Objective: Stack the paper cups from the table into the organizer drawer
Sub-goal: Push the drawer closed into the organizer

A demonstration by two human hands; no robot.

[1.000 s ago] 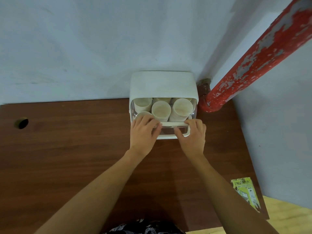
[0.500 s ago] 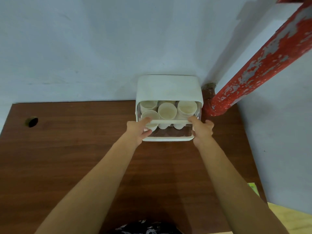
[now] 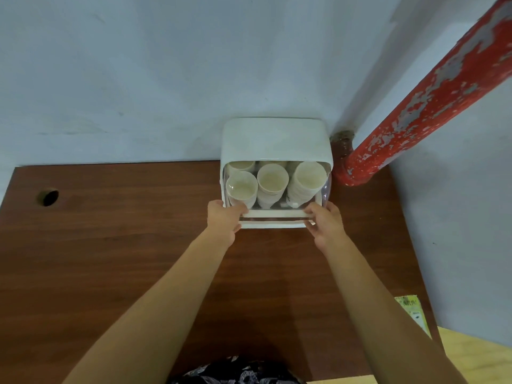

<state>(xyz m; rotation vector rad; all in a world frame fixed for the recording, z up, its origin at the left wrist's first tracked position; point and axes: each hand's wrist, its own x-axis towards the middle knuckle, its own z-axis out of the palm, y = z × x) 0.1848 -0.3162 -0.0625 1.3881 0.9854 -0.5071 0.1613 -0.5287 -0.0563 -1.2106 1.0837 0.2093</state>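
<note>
A white organizer (image 3: 275, 139) stands at the back of the brown table (image 3: 124, 245) against the wall. Its clear drawer (image 3: 327, 187) sticks out toward me and holds several cream paper cups (image 3: 271, 180), some nested in stacks. My left hand (image 3: 225, 217) grips the drawer's front left corner, with the thumb over the white front bar. My right hand (image 3: 324, 221) holds the front right corner in the same way. No cups lie on the table.
A peeling red pipe (image 3: 432, 101) slants down to the table's back right corner, close beside the organizer. A round cable hole (image 3: 49, 197) sits at the table's far left. A green-and-white packet (image 3: 412, 311) lies at the right edge.
Both hands moved from the middle of the drawer front out to its two corners. The drawer now shows more of the cups than half a second ago.
</note>
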